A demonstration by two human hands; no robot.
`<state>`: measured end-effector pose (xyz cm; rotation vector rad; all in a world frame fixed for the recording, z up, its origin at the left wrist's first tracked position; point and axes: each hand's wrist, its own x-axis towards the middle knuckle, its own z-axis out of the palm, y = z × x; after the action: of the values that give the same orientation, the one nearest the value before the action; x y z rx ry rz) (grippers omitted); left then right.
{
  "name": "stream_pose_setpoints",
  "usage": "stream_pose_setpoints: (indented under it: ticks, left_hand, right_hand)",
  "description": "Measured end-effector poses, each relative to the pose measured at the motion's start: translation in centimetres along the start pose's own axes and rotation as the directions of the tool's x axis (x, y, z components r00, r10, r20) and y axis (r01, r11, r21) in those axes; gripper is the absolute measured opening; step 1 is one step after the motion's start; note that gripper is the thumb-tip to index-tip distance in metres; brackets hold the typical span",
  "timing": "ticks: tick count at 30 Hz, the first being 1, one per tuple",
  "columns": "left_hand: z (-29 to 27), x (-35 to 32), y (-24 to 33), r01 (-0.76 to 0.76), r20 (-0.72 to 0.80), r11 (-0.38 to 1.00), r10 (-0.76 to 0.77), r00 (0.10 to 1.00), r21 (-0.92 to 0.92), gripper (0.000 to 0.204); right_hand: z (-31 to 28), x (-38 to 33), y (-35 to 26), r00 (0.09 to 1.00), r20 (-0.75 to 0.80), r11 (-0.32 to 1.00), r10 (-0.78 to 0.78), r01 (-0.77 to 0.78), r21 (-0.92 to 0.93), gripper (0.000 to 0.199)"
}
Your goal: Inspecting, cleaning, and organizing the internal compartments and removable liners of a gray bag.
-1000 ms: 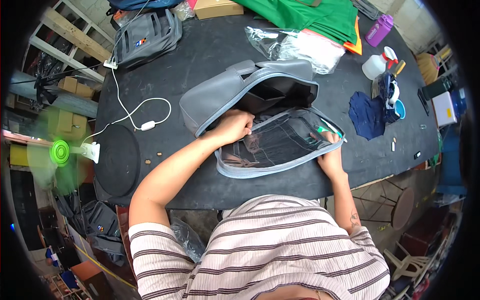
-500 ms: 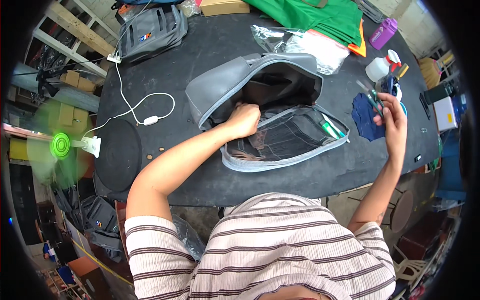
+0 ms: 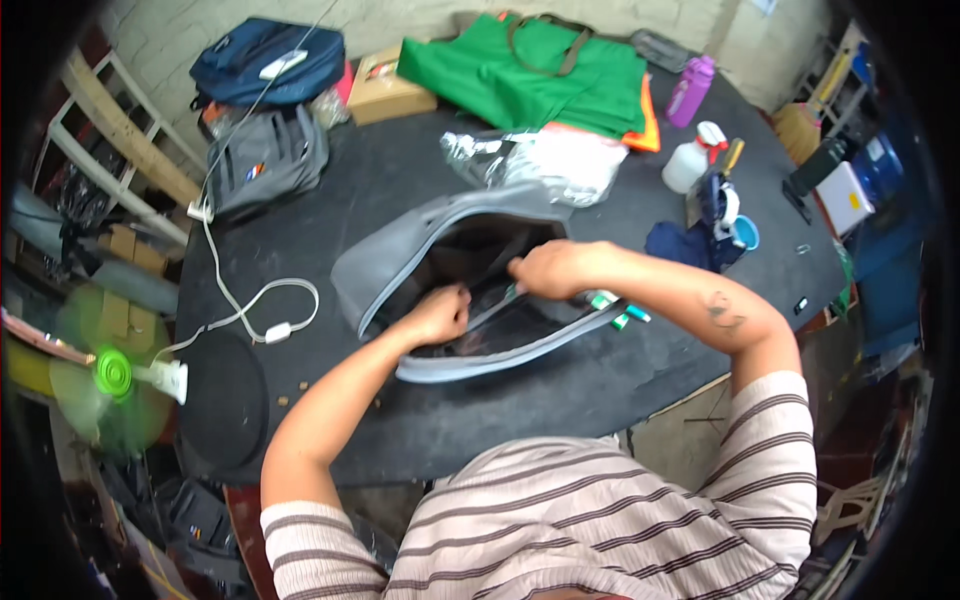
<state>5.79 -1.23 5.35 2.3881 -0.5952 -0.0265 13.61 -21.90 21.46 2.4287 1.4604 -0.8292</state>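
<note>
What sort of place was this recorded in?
Probably a small workshop that handles bags, though the pictures don't settle it. An open gray bag lies on a large black table, with a gray backpack, a blue backpack and green cloth toward the far side.

Black table (image 3: 560, 400), open grey bag (image 3: 478, 252), purple bottle (image 3: 690, 93)

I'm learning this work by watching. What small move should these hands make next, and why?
Perhaps keep the left hand steady and ease the right hand toward it: both are at the open gray bag, with a visible gap between them. What they hold is unclear.
</note>
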Motion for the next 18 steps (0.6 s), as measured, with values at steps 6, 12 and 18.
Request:
stream_pose_setpoints:
  ticks: [6, 12, 18]
  left_hand:
    - [0.3, -0.5, -0.7, 0.102, 0.167, 0.991, -0.086, 0.982, -0.087, 0.005]
    - [-0.5, 0.6, 0.7, 0.145, 0.101, 0.989, -0.145, 0.984, 0.007, 0.007]
    - [-1.1, 1.0, 0.6, 0.195, 0.159, 0.981, -0.189, 0.969, -0.021, 0.008]
  right_hand:
    - [6.7, 7.5, 3.5, 0.95, 0.142, 0.958, -0.28, 0.285, -0.016, 0.024]
    - [4.0, 7.0, 1.9, 0.929, 0.241, 0.889, -0.281, 0.346, -0.3, 0.028]
    - [1.6, 5.5, 0.9, 0.939, 0.314, 0.961, -0.142, 0.207, -0.184, 0.04]
